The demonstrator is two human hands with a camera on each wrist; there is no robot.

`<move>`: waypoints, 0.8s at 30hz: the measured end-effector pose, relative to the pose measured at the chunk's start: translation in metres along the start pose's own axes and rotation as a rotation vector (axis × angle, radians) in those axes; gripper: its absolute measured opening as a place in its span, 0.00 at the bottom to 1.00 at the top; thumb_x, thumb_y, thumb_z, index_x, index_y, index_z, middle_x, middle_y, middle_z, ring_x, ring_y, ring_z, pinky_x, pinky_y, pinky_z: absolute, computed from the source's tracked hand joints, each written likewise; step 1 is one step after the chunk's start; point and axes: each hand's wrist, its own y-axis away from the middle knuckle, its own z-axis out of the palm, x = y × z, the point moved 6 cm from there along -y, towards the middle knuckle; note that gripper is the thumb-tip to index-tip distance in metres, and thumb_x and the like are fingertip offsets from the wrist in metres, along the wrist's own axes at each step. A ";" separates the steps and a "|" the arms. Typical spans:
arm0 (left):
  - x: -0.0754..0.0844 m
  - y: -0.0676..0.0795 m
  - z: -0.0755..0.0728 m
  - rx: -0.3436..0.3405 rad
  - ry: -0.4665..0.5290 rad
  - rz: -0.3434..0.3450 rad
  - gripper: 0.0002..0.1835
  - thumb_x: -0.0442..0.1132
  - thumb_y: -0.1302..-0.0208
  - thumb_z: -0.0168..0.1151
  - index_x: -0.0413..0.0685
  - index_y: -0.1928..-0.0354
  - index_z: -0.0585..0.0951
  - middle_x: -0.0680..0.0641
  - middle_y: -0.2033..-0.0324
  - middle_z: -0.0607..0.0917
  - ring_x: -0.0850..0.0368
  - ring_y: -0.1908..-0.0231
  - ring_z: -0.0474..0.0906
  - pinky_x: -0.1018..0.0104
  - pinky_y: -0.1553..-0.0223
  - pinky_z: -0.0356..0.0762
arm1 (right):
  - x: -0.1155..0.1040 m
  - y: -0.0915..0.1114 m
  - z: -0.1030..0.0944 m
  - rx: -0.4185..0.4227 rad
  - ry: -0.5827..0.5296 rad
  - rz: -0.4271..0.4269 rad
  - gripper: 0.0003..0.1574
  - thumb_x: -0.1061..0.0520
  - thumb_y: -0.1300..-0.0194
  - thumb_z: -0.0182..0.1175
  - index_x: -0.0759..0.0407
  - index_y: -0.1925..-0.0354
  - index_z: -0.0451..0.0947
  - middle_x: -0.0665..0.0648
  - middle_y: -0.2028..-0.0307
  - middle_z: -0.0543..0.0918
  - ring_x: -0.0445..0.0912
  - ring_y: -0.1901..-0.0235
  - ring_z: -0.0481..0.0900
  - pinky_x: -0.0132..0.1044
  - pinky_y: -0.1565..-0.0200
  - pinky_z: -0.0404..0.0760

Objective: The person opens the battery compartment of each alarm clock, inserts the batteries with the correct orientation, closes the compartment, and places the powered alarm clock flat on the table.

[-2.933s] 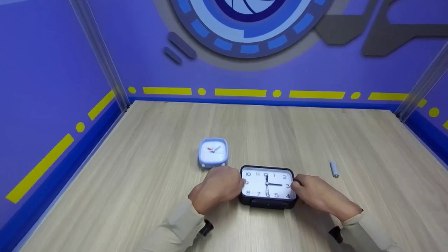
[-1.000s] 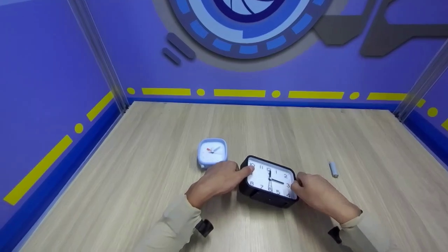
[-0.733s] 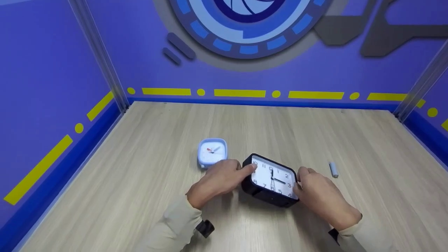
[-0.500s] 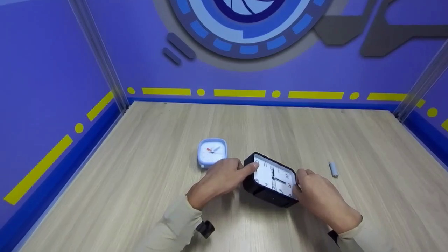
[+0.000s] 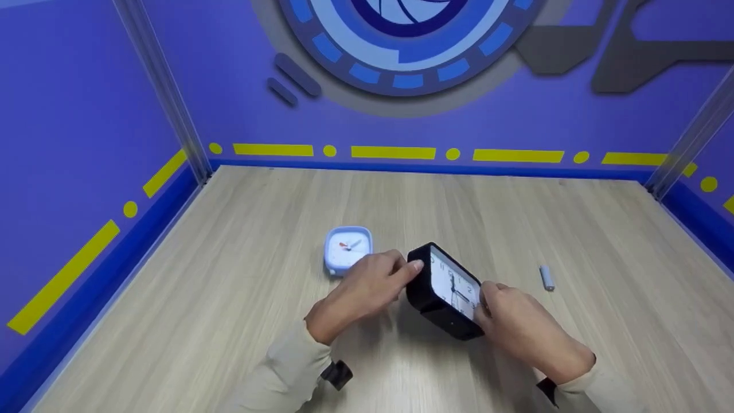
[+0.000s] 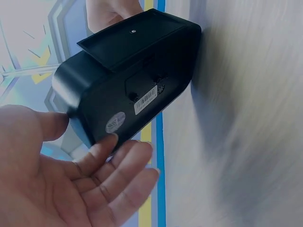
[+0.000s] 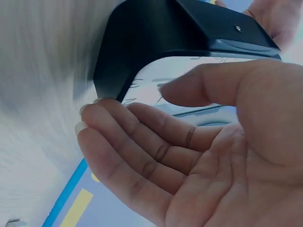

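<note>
A black rectangular alarm clock (image 5: 453,289) with a white dial is tilted up between both hands, its left end raised. My left hand (image 5: 364,287) pinches that raised end between thumb and index finger; the other fingers stay off it in the left wrist view. The clock's back (image 6: 137,80) shows there, with knobs, a barcode label and a round sticker. My right hand (image 5: 524,318) holds the lower right end, its thumb over the dial and its fingers at the edge, as the right wrist view (image 7: 189,127) shows. Part of the dial is hidden by that thumb.
A small light blue alarm clock (image 5: 348,248) stands just behind my left hand. To the right lies a small grey cylinder (image 5: 547,277) that looks like a battery. Blue panels (image 5: 367,129) border the wooden table (image 5: 275,201) at the back and sides.
The black clock has gone from lying level to tilted and turned, its left end rising. My left hand has moved up with it; the right hand has shifted its grip along the right end.
</note>
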 end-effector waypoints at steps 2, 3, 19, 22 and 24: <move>0.003 0.000 0.001 0.000 0.021 0.026 0.19 0.55 0.18 0.54 0.49 0.62 0.80 0.55 0.77 0.79 0.62 0.75 0.77 0.62 0.68 0.72 | 0.000 0.000 -0.001 -0.017 -0.027 0.002 0.15 0.66 0.31 0.60 0.56 0.73 0.69 0.50 0.77 0.72 0.43 0.77 0.69 0.39 0.74 0.73; 0.004 0.000 0.001 -0.002 0.030 0.038 0.18 0.53 0.17 0.54 0.48 0.61 0.80 0.54 0.76 0.80 0.62 0.74 0.78 0.63 0.68 0.73 | 0.000 0.000 -0.001 -0.022 -0.036 0.000 0.16 0.66 0.29 0.59 0.55 0.74 0.68 0.49 0.77 0.70 0.43 0.77 0.68 0.39 0.74 0.72; 0.012 0.001 0.011 -0.112 0.122 0.137 0.17 0.53 0.14 0.49 0.52 0.61 0.77 0.54 0.66 0.84 0.62 0.73 0.83 0.66 0.69 0.76 | -0.005 -0.003 -0.011 0.018 -0.086 0.070 0.16 0.62 0.25 0.60 0.54 0.73 0.72 0.47 0.79 0.71 0.41 0.80 0.69 0.37 0.76 0.70; 0.012 0.002 0.011 -0.120 0.126 0.133 0.17 0.53 0.15 0.49 0.51 0.60 0.77 0.51 0.64 0.85 0.62 0.72 0.83 0.65 0.69 0.77 | -0.005 -0.003 -0.013 0.017 -0.123 0.088 0.13 0.61 0.24 0.61 0.55 0.70 0.75 0.48 0.78 0.73 0.41 0.79 0.70 0.37 0.77 0.71; 0.012 0.002 0.012 -0.125 0.131 0.133 0.17 0.53 0.15 0.49 0.51 0.60 0.77 0.49 0.63 0.86 0.62 0.72 0.83 0.65 0.68 0.77 | -0.005 -0.003 -0.013 0.011 -0.136 0.097 0.14 0.58 0.22 0.60 0.55 0.69 0.75 0.48 0.78 0.73 0.41 0.79 0.70 0.38 0.76 0.71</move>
